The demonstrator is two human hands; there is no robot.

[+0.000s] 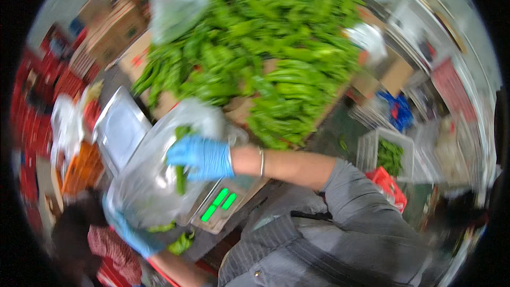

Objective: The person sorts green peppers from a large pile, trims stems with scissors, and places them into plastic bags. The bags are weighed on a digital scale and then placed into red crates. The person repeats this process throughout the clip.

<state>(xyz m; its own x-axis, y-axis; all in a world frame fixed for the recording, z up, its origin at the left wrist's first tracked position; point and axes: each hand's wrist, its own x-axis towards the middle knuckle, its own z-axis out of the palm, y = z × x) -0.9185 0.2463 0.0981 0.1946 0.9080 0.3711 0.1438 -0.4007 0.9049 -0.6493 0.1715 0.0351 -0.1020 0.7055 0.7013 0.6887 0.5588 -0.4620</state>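
Note:
My right hand (199, 157), in a blue glove, grips a green pepper (181, 179) over a clear plastic bag (139, 191). The bag lies over a digital scale (211, 223) whose green display is lit. My left hand (125, 227), gloved too, is at the bag's lower left rim and seems to hold its edge; its fingers are partly hidden. Beyond the bag, a large heap of long green peppers (279, 48) covers cardboard. A few loose peppers (181, 243) lie beside the scale, near my left forearm. The picture is blurred by motion.
A metal tray (123, 127) stands left of the bag. A filled plastic bag (179, 12) rests on the heap's far left. Cardboard boxes (115, 32) and red crates (36, 139) are at the left. A white basket (364, 151) with green peppers stands right; a person's dark head (75, 235) is lower left.

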